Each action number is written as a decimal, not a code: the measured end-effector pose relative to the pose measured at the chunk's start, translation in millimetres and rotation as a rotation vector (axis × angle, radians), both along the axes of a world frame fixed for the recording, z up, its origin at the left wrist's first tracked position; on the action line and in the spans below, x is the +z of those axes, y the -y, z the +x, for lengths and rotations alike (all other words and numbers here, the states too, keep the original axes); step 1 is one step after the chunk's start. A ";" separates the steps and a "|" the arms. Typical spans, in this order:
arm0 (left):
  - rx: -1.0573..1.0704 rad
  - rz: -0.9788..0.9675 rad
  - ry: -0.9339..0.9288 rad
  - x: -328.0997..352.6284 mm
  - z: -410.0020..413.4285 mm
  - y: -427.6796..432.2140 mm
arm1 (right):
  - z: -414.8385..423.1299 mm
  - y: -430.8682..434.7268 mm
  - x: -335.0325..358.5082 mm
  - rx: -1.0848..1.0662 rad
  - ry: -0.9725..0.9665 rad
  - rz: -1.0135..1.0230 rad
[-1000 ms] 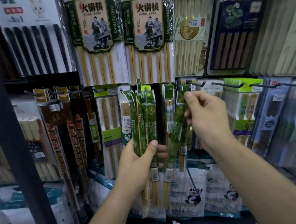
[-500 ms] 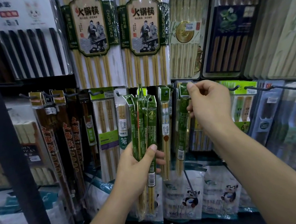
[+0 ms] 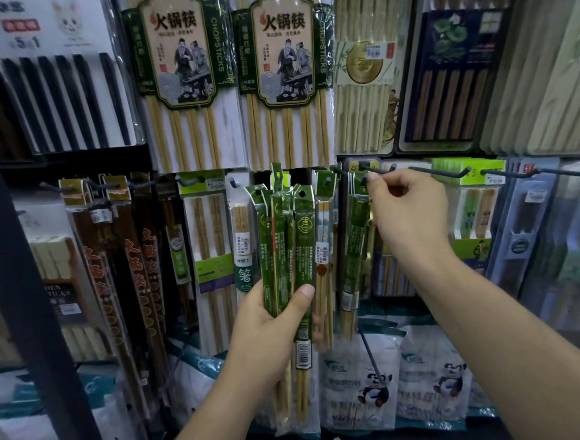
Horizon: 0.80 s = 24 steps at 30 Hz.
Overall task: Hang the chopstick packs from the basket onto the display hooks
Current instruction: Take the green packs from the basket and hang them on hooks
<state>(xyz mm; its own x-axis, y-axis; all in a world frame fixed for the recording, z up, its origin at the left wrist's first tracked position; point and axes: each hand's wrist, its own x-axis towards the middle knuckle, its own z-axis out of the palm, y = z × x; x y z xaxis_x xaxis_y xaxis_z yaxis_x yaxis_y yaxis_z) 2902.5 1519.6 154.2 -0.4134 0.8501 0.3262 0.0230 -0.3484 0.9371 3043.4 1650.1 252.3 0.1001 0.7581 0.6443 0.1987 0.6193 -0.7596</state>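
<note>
Left hand (image 3: 272, 324), at 6 o'clock of centre: grip curled round bundle of green chopstick packs (image 3: 285, 240), upright, thumb pressed across the front. Right hand (image 3: 408, 218), at 2 o'clock of the bundle: grip pinching top of single green pack (image 3: 358, 235) between thumb and forefinger, at tip of display hook (image 3: 350, 174).

Glossy clear plastic sleeves wrap the pale wooden chopstick packs (image 3: 285, 251); the display hooks (image 3: 439, 172) are dark matt metal.
</note>
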 end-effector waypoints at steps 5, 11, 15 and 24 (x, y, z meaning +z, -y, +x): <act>-0.037 -0.007 0.001 1.2 1.3 0.4 | -2.4 21.3 -11.3 0.117 -0.068 -0.027; -0.133 0.036 -0.005 0.9 7.6 0.5 | -11.0 47.5 -18.2 0.394 0.031 -0.087; -0.099 0.042 0.006 0.6 8.3 1.0 | -9.0 44.6 -16.6 0.434 -0.046 -0.172; -0.059 -0.002 0.040 -5.4 -0.8 -4.3 | 2.1 25.5 -2.8 0.335 -0.154 -0.212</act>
<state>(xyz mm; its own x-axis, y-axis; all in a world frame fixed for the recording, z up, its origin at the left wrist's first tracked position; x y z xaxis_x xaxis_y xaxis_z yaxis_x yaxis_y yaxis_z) 2901.7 1523.9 148.8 -0.3754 0.8740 0.3087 -0.0345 -0.3460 0.9376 3045.4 1624.6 249.5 -0.0921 0.8794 0.4672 -0.1126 0.4570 -0.8823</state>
